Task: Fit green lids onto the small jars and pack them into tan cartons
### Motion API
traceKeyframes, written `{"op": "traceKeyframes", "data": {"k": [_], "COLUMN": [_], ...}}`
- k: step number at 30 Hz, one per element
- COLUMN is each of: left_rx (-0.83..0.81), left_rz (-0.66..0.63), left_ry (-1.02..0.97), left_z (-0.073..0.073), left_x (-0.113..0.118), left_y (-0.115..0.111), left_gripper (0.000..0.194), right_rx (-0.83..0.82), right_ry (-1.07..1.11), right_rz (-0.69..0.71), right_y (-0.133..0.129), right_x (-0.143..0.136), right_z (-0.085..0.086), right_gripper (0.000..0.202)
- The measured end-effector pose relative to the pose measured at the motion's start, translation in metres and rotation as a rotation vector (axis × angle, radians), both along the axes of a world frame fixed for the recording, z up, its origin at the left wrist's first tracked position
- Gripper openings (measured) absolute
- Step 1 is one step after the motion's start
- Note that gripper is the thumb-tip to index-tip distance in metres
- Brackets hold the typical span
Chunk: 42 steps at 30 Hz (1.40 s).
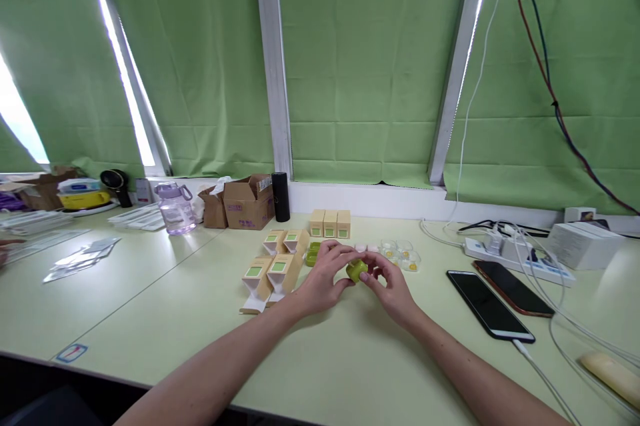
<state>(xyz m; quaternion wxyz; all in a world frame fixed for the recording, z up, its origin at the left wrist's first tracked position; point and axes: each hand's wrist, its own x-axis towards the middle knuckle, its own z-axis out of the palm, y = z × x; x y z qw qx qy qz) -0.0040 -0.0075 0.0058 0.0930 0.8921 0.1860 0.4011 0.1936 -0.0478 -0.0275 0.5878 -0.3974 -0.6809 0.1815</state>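
A small shiny green rounded object (357,271) is held just above the table between my two hands; its exact kind is too small to make out. My right hand (393,288) pinches it with thumb and fingers from the right. From the left, my left hand (327,279) curls its fingers over and against it. Behind my left hand lie more green pieces (313,253), partly hidden. To the left stand several tan boxes (284,267) with green labels, their flaps open. Clear plastic packs (401,255) with small yellow bits sit just beyond my right hand.
Three upright tan boxes (330,223) stand farther back. Cardboard cartons (249,201), a black cylinder (281,197) and a purple water jug (176,209) line the back. Right are two phones (490,304) and a power strip (520,261) with cables. Another person's hand shows far left.
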Motion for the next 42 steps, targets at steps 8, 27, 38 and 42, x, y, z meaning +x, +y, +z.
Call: {"op": "traceKeyframes", "data": {"k": [8, 27, 38, 42], "left_rx": [-0.134, -0.758, -0.849, -0.861], "left_rz": [0.043, 0.037, -0.11, -0.141], "left_ry": [-0.181, -0.472, -0.539, -0.559], "left_z": [-0.004, -0.009, -0.005, -0.008], "left_x": [0.004, 0.003, 0.003, 0.002], "left_y": [0.008, 0.027, 0.023, 0.027], "left_gripper": [0.049, 0.052, 0.058, 0.061], "right_rx": [0.065, 0.122, -0.032, -0.031], "right_ry": [-0.069, -0.956, -1.039, -0.892], "right_rz": [-0.168, -0.734, -0.714, -0.708], "right_y": [0.008, 0.05, 0.054, 0.049], "right_x": [0.016, 0.04, 0.033, 0.036], "right_z": [0.002, -0.016, -0.011, -0.008], "right_gripper": [0.026, 0.026, 0.018, 0.02]}}
